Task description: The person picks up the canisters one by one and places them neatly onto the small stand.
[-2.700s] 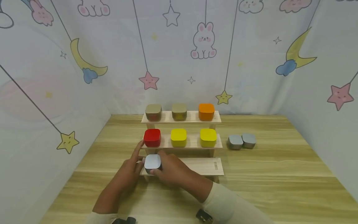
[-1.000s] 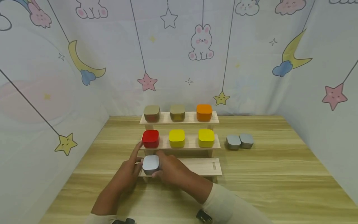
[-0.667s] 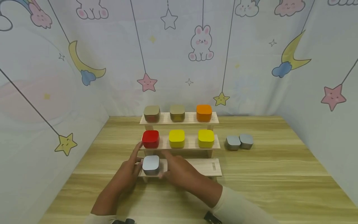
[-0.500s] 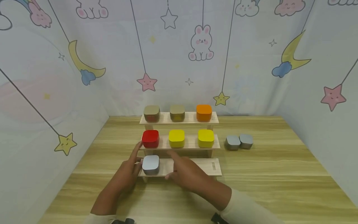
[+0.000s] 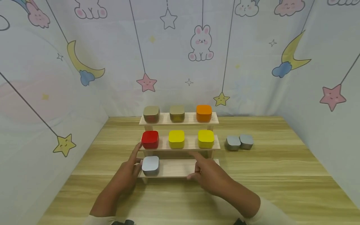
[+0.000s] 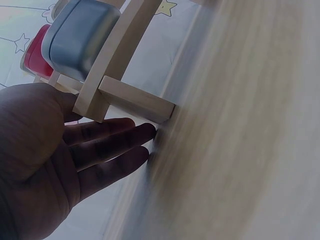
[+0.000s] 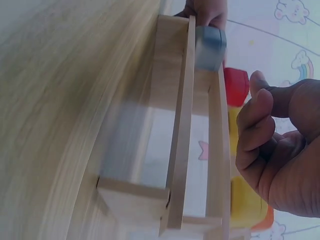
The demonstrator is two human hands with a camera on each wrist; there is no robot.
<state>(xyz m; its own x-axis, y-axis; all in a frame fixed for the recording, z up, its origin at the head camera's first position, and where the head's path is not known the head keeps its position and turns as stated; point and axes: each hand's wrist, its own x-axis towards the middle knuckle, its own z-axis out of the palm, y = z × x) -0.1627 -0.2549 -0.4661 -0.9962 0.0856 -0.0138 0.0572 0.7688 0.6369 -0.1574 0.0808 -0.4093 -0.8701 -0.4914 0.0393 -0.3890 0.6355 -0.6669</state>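
Note:
A silver rounded-square box [image 5: 150, 165] sits at the left end of the bottom shelf [image 5: 172, 168] of a three-step wooden stand. My left hand [image 5: 127, 175] is at that end of the stand, its fingers extended; in the left wrist view they lie beside the shelf's end and leg [image 6: 137, 100]. Over the right part of the bottom shelf hovers my right hand [image 5: 212, 176], apart from the box. Its index finger and thumb stand apart and its other fingers are loosely bent, with nothing held, as the right wrist view also shows.
The middle shelf carries a red box [image 5: 150, 139] and two yellow boxes [image 5: 176, 139]. Above are two tan metallic boxes [image 5: 151, 114] and an orange one [image 5: 203, 113]. Two grey boxes [image 5: 233, 143] touch each other on the table right of the stand. A patterned cloth stands behind.
My right hand has let go of the silver box and moved right along the bottom shelf. The box stays at the left end, and my left hand keeps its place.

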